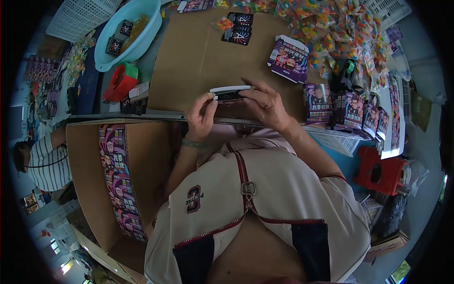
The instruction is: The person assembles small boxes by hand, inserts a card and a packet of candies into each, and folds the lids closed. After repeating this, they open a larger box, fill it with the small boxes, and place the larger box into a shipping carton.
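Just above the table's front edge, a small purple card box (230, 100) lies between my hands, with a white flap raised and something black showing at its opening. My left hand (200, 116) pinches the box's left end between thumb and fingers. On the right end, my right hand (266, 102) grips with its thumb and fingers, one finger stretched out above. Farther back on the cardboard sheet (189, 61) are black printed cards (236, 35) and a little bag of coloured beads (223, 23). A flattened purple box (289, 57) rests to the right.
Bagged coloured beads (326, 28) pile up at the back right, above filled purple boxes (350, 110). A blue basin (130, 35) and a red tape dispenser (121, 83) stand left. Below the table edge, a large carton (85, 161) holds rows of boxes. Another person (47, 161) is far left.
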{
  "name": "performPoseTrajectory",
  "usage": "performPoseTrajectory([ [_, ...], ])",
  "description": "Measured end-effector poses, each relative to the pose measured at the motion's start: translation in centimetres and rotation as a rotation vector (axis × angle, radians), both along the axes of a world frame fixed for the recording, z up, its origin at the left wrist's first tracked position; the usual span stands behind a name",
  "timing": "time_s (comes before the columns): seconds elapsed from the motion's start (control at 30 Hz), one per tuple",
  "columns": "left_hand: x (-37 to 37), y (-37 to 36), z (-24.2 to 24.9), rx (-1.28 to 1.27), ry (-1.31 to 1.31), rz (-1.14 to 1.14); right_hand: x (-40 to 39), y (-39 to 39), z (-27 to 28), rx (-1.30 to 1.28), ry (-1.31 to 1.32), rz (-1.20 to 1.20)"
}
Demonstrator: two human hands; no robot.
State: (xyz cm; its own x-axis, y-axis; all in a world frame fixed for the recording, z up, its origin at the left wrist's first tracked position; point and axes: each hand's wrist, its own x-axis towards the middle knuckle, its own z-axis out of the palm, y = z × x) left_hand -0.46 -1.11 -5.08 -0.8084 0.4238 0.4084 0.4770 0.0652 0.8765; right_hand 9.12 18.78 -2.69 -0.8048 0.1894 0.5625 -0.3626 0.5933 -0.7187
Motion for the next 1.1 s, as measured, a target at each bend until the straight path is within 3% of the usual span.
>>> performPoseTrajectory([
  [0.07, -1.1, 0.3, 1.2, -0.042, 0.406, -0.081, -0.1, 0.5, 0.5, 0.033, 0.071, 0.012],
  [0.17, -1.9, 0.6, 2.4, -0.08, 0.458, -0.111, 0.0, 0.4, 0.9, 0.194, 0.062, 0.042],
  [0.2, -1.8, 0.7, 2.2, -0.077, 0.458, -0.114, 0.0, -0.1, 1.2, 0.068, -0.028, -0.016],
  [0.27, -1.4, 0.7, 1.7, 0.134, -0.216, -0.163, 0.0, 0.0, 1.6, -0.057, -0.117, -0.078],
  [0.4, -2.2, 0.5, 2.5, 0.02, -0.192, -0.178, -0.5, 1.2, 2.1, 0.159, -0.019, 0.065],
  [0.47, -2.7, 0.4, 3.0, 0.018, 0.06, -0.322, -0.4, 1.2, 2.6, 0.195, 0.055, 0.114],
  [0.57, -2.2, 0.6, 5.1, -0.005, -0.025, -0.379, -0.5, 0.7, 3.5, 0.272, 0.081, 0.094],
  [0.7, -2.4, 1.1, 5.1, -0.079, 0.108, -0.371, -1.1, 0.5, 4.3, 0.211, -0.171, 0.109],
  [0.77, -2.2, 1.4, 5.0, -0.123, 0.286, -0.254, -1.5, 0.8, 4.2, 0.146, -0.254, 0.093],
  [0.97, -2.0, 1.1, 3.8, -0.026, 0.15, -0.281, -1.1, 0.7, 2.0, 0.137, -0.029, 0.087],
  [1.1, -0.9, 1.2, 4.3, -0.033, 0.135, -0.288, 0.3, 0.5, 2.6, 0.323, -0.036, 0.028],
])
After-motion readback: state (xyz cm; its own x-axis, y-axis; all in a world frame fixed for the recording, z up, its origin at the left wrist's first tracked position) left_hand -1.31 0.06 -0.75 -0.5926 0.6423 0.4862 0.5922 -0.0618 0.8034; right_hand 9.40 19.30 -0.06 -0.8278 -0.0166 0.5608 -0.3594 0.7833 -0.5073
